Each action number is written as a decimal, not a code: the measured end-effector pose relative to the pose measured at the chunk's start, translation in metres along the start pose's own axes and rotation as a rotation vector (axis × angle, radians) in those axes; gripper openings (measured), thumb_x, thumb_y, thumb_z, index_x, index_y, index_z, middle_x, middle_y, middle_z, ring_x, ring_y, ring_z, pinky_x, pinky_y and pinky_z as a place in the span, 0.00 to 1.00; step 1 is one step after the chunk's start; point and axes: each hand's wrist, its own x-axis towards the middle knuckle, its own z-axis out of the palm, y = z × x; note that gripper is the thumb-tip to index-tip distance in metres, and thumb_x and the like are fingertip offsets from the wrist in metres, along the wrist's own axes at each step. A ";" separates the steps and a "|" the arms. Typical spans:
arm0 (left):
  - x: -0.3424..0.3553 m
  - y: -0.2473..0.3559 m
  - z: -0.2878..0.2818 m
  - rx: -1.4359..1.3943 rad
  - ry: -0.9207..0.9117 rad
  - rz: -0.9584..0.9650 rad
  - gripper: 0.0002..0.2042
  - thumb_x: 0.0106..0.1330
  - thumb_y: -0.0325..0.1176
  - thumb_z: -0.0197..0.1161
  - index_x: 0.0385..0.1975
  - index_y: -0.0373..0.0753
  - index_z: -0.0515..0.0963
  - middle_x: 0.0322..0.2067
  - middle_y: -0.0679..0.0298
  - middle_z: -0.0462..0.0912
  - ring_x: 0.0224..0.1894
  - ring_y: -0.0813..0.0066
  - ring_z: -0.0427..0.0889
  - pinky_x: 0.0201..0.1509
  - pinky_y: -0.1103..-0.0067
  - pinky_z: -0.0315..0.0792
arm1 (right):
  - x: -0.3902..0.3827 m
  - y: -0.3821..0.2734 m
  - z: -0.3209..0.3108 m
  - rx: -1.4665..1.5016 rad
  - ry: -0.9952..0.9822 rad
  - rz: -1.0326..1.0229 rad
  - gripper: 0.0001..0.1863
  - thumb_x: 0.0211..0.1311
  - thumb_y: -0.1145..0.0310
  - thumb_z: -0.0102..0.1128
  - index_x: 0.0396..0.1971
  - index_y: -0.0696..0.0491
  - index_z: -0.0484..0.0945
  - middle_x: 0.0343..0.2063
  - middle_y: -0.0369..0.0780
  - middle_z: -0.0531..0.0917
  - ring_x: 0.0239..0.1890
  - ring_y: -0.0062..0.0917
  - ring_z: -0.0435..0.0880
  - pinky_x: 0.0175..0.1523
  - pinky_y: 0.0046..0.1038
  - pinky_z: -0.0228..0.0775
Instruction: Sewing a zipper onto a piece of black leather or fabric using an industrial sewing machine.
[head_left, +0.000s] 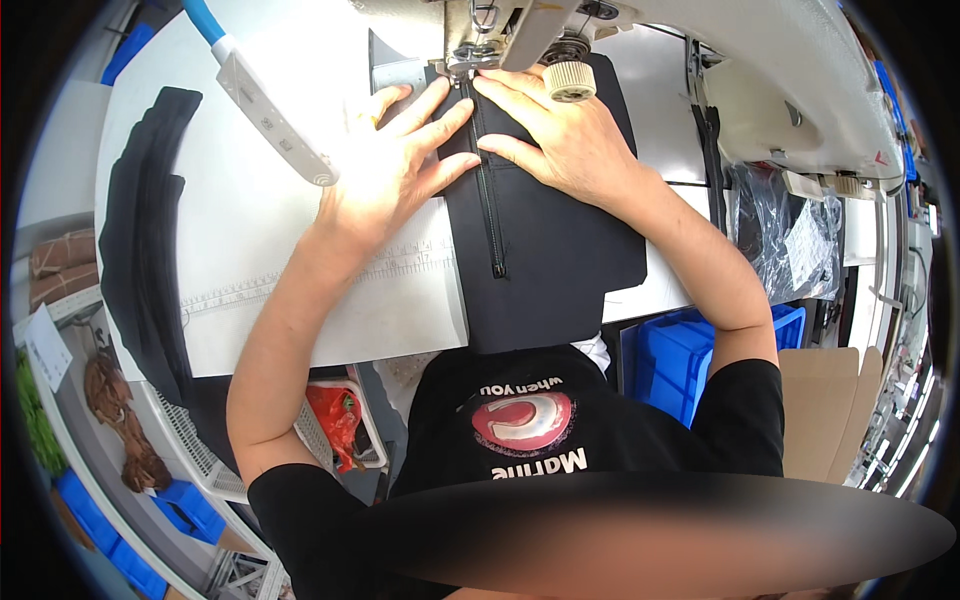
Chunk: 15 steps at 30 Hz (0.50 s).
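A black fabric panel (pixel 560 250) lies on the white table under the sewing machine head (pixel 480 50). A dark zipper (pixel 489 210) runs along it, up to the presser foot (pixel 462 72). My left hand (pixel 400 150) rests with fingers spread at the panel's left edge, its fingertips beside the zipper. Flat on the panel, to the right of the zipper, lies my right hand (pixel 565 135), fingers stretched toward the presser foot. Neither hand grips anything. The needle area is partly hidden by machine parts.
Stacked black fabric strips (pixel 145 230) hang over the table's left side. A white lamp arm (pixel 275 120) reaches in from the upper left. Below the table edge are a blue bin (pixel 670 360) and a white basket (pixel 370 430). A clear plastic bag (pixel 790 235) lies at right.
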 end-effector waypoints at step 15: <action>-0.005 -0.006 0.006 -0.096 0.310 0.161 0.24 0.46 0.37 0.78 0.45 0.44 0.80 0.46 0.66 0.84 0.48 0.60 0.78 0.49 0.73 0.75 | 0.000 0.000 0.006 -0.104 0.110 0.007 0.23 0.59 0.66 0.62 0.56 0.46 0.75 0.42 0.37 0.83 0.35 0.32 0.83 0.41 0.30 0.76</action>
